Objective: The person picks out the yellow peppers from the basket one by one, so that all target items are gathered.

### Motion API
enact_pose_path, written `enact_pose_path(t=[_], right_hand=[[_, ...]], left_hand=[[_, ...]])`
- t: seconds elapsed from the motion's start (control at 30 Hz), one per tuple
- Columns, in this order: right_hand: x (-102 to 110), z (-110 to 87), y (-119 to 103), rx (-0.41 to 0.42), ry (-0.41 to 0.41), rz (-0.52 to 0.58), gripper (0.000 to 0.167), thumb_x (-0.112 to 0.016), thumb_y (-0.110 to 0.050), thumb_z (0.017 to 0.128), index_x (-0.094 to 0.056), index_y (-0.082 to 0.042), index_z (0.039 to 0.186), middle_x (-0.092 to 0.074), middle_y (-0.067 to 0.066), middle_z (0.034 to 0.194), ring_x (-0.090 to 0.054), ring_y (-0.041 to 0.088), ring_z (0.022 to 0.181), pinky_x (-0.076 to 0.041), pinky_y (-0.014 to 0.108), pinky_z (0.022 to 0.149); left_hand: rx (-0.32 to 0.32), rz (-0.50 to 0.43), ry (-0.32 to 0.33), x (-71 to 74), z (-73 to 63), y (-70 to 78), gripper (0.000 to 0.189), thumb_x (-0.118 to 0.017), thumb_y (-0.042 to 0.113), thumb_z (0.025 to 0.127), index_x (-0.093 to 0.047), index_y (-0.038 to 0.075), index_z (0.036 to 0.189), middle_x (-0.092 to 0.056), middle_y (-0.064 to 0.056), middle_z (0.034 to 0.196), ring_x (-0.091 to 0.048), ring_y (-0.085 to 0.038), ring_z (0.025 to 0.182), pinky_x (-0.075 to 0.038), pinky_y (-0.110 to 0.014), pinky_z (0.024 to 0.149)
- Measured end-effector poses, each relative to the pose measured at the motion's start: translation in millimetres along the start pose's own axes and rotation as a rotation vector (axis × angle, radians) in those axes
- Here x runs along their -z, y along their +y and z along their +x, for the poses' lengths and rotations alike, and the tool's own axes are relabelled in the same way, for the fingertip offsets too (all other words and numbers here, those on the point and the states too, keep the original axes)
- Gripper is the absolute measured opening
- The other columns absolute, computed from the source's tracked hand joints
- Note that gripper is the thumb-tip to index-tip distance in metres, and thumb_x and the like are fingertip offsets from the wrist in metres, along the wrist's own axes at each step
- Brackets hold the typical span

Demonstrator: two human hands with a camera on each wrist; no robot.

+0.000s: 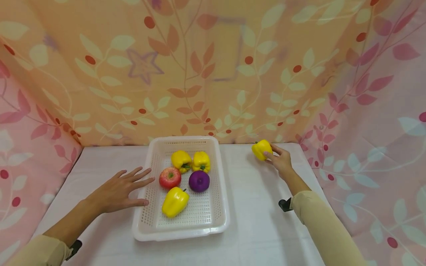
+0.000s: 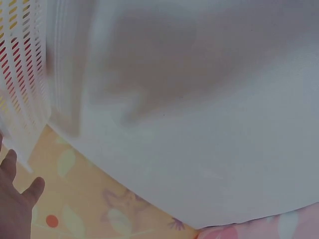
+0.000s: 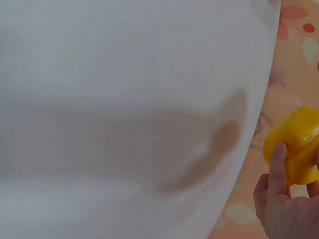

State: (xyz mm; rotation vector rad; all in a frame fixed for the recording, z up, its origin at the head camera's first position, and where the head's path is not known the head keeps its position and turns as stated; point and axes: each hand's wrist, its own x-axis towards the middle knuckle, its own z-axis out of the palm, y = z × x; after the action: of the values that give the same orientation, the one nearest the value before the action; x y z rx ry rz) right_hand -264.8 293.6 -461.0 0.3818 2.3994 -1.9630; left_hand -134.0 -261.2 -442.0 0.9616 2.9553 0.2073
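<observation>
My right hand [image 1: 281, 159] grips a yellow bell pepper [image 1: 261, 149] above the far right part of the table; the right wrist view shows the same bell pepper [image 3: 294, 144] between thumb and fingers. My left hand [image 1: 121, 190] is spread with straight fingers beside the left rim of a white plastic basket [image 1: 181, 233], holding nothing. Inside the basket lie a yellow bell pepper [image 1: 175, 202] at the front, two more at the back, a red apple [image 1: 170, 178] on the left and a round purple vegetable [image 1: 199, 181] on the right.
A white cloth covers the table [image 1: 256, 218]. Behind it hangs an orange leaf-patterned curtain [image 1: 213, 74], with pink patterned cloth [image 1: 372, 147] along both sides. Slotted basket wall [image 2: 25, 64] shows at the left of the left wrist view.
</observation>
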Motion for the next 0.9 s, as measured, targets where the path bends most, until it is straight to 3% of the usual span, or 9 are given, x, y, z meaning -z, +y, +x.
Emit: enact_pose_path(t=[0.27,0.53,0.73,0.9], right_hand=[[21,-2.8,23,-0.089,0.037,-0.092,0.062,-0.066,-0.018,0.097,-0.038,-0.010,0.153,-0.039,0.021,0.153,-0.051,0.030,0.122,-0.049,0.037,0.095],[38,2.0,44,-0.191,0.138,-0.099,0.063,-0.064,-0.020,0.098,-0.037,-0.013,0.154,-0.035,0.023,0.153,-0.053,0.032,0.121,-0.052,0.032,0.090],[46,2.7,50,-0.224,0.128,-0.138,0.068,-0.060,-0.033,0.100,-0.030,-0.011,0.157,-0.032,0.027,0.154,-0.052,0.037,0.124,-0.055,0.039,0.086],[48,1.4,53,-0.230,0.111,-0.195,0.071,-0.057,-0.039,0.100,-0.027,-0.010,0.158,-0.034,0.027,0.154,-0.054,0.034,0.121,-0.058,0.034,0.082]], left_hand=[[-0.007,0.003,-0.004,1.5,2.6,1.4,0.075,-0.053,0.070,0.089,-0.048,0.026,0.149,-0.038,-0.006,0.158,-0.034,-0.039,0.143,-0.032,-0.069,0.105],[0.005,0.008,-0.017,1.4,3.1,0.3,0.076,-0.051,0.071,0.089,-0.048,0.025,0.149,-0.036,-0.006,0.159,-0.033,-0.040,0.144,-0.031,-0.069,0.106],[0.016,0.001,-0.017,0.4,1.9,0.1,0.077,-0.053,0.072,0.088,-0.048,0.026,0.149,-0.037,-0.006,0.159,-0.034,-0.039,0.143,-0.031,-0.068,0.107],[0.017,-0.001,-0.013,-0.3,0.2,0.9,0.075,-0.053,0.071,0.088,-0.049,0.026,0.149,-0.038,-0.007,0.158,-0.034,-0.040,0.143,-0.031,-0.069,0.106]])
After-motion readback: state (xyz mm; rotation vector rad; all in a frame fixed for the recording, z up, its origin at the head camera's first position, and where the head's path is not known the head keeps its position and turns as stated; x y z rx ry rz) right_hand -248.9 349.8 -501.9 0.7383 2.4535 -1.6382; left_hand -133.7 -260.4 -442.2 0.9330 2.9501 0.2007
